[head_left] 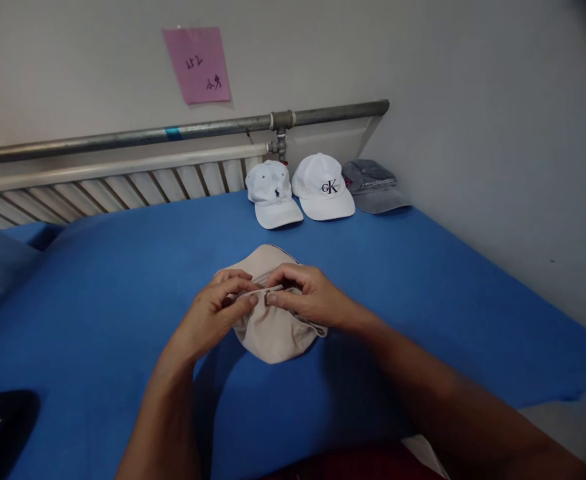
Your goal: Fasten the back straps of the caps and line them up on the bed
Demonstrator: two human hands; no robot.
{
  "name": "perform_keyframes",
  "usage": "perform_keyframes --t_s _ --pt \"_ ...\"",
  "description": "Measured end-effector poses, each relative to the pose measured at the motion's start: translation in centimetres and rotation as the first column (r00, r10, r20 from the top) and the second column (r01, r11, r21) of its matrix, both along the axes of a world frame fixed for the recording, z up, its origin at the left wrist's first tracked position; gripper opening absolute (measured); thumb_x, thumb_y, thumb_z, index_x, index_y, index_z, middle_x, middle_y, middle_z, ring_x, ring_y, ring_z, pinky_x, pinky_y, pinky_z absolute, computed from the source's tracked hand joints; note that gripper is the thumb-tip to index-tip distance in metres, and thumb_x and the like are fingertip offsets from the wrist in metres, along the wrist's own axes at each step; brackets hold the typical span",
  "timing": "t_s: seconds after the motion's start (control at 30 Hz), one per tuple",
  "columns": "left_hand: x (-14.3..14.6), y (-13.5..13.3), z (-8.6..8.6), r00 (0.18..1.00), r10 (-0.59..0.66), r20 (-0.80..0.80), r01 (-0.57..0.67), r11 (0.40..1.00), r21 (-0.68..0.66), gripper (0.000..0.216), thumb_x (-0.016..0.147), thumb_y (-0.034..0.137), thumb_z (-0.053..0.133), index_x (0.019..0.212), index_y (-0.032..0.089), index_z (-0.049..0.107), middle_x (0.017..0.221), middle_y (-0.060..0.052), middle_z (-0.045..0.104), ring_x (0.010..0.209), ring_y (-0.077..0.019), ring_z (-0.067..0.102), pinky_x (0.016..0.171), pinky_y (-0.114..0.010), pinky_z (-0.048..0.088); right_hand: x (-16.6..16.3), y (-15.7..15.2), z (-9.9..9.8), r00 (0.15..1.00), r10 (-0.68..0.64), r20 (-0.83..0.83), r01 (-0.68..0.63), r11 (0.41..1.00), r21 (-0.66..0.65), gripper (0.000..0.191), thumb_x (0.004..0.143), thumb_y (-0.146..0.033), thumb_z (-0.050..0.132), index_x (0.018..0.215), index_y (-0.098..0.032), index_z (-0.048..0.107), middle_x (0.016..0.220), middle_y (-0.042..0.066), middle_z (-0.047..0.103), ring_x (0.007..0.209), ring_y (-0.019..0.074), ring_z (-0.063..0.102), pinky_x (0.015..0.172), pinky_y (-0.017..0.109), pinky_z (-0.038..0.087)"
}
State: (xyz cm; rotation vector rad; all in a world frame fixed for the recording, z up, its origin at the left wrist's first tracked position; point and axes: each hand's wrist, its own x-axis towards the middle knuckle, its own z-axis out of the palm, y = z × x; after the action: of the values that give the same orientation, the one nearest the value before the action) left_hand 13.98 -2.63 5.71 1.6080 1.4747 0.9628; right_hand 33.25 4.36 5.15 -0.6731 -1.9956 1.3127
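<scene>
A beige cap [275,337] lies on the blue-covered table in front of me, its brim pointing away and its back strap toward me. My left hand [217,307] grips the cap's back edge, left of a small metal buckle [267,298]. Thumb and forefinger of my right hand [313,293] are pinched on the strap at the buckle. A loose end of the strap [319,329] sticks out below my right hand. My fingers partly cover the cap's opening.
At the back stand a white cap with a small dark emblem [273,187], a white cap with dark letters [323,187] and a grey cap [375,187]. Behind them runs a radiator [123,183] under a metal pipe [123,137]. A black object [3,427] lies at lower left.
</scene>
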Motion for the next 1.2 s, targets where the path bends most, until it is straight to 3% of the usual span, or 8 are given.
perform_keyframes --t_s 0.13,0.3,0.63,0.73,0.87,0.97,1.07,1.2 --pt "-0.1 -0.1 0.3 0.993 -0.043 -0.114 0.055 0.993 0.105 0.019 0.087 0.032 0.056 0.094 0.023 0.07 0.104 -0.005 0.061 0.101 -0.019 0.056 0.085 -0.031 0.045 0.2 -0.1 0.5 1.0 0.011 -0.001 -0.011 0.999 -0.045 0.01 0.077 -0.019 0.064 0.086 -0.017 0.067 0.082 0.0 0.066 0.075 0.0115 0.058 0.071 0.025 0.045" --pt "-0.2 -0.6 0.8 0.997 -0.08 -0.023 0.079 0.996 -0.04 0.025 0.087 0.037 0.057 0.101 0.022 0.07 0.097 -0.004 0.071 0.086 -0.0175 0.063 0.076 -0.028 0.048 0.7 -0.2 1.0 0.999 0.021 -0.031 -0.027 0.981 -0.191 0.01 0.075 -0.021 0.068 0.084 -0.018 0.068 0.076 -0.001 0.063 0.071 0.0103 0.057 0.067 0.024 0.045" --pt "-2.6 -0.9 0.8 0.987 -0.156 0.047 0.16 0.984 -0.082 0.019 0.087 0.036 0.059 0.089 0.02 0.069 0.089 -0.003 0.068 0.085 -0.0165 0.06 0.078 -0.026 0.046 1.7 0.6 1.4 0.971 0.008 -0.24 -0.138 0.836 -0.532 0.021 0.066 -0.018 0.075 0.083 -0.018 0.063 0.065 -0.005 0.06 0.051 0.0048 0.05 0.047 0.016 0.038" --pt "-3.1 -1.2 0.9 0.99 -0.108 0.092 0.116 0.989 -0.089 0.017 0.085 0.035 0.062 0.091 0.022 0.069 0.093 -0.003 0.068 0.089 -0.0167 0.06 0.079 -0.025 0.046 1.7 0.5 1.4 0.965 0.069 -0.255 -0.205 0.803 -0.559 0.023 0.065 -0.017 0.076 0.084 -0.017 0.062 0.066 -0.005 0.062 0.048 0.004 0.049 0.045 0.016 0.04" --pt "-1.6 -1.3 1.9 0.993 -0.105 -0.061 0.102 0.993 -0.057 0.026 0.08 0.037 0.067 0.102 0.023 0.068 0.105 -0.004 0.068 0.095 -0.0187 0.06 0.08 -0.025 0.046 1.1 -0.3 1.6 0.972 0.113 -0.206 -0.208 0.821 -0.532 0.019 0.068 -0.016 0.074 0.083 -0.016 0.062 0.069 -0.004 0.06 0.055 0.005 0.054 0.049 0.016 0.044" --pt "0.0 -1.4 2.3 0.978 -0.21 -0.024 0.204 0.968 -0.146 0.026 0.078 0.038 0.068 0.096 0.02 0.069 0.09 -0.004 0.068 0.079 -0.0164 0.059 0.066 -0.023 0.045 0.8 -0.6 1.7 0.977 0.133 -0.168 -0.2 0.844 -0.497 0.019 0.069 -0.016 0.073 0.084 -0.016 0.061 0.072 -0.004 0.06 0.059 0.0051 0.055 0.051 0.016 0.046" --pt "0.4 -1.3 2.0 0.985 -0.147 0.092 0.163 0.966 -0.199 0.025 0.077 0.04 0.068 0.085 0.017 0.068 0.069 0.0 0.059 0.062 -0.0114 0.05 0.053 -0.021 0.038 1.2 -0.3 1.6 0.973 0.183 -0.144 -0.232 0.813 -0.535 0.028 0.068 -0.019 0.074 0.092 -0.017 0.06 0.072 -0.005 0.06 0.054 0.0053 0.055 0.049 0.017 0.047" --pt "-0.3 -1.3 1.5 0.975 -0.121 0.185 0.165 0.956 -0.243 0.025 0.075 0.039 0.07 0.082 0.016 0.066 0.068 0.001 0.054 0.06 -0.01 0.045 0.053 -0.02 0.035 1.9 0.4 1.5 0.969 0.242 -0.05 -0.229 0.801 -0.553 0.02 0.073 -0.025 0.073 0.084 -0.015 0.059 0.06 -0.006 0.058 0.047 0.0047 0.052 0.046 0.016 0.043"
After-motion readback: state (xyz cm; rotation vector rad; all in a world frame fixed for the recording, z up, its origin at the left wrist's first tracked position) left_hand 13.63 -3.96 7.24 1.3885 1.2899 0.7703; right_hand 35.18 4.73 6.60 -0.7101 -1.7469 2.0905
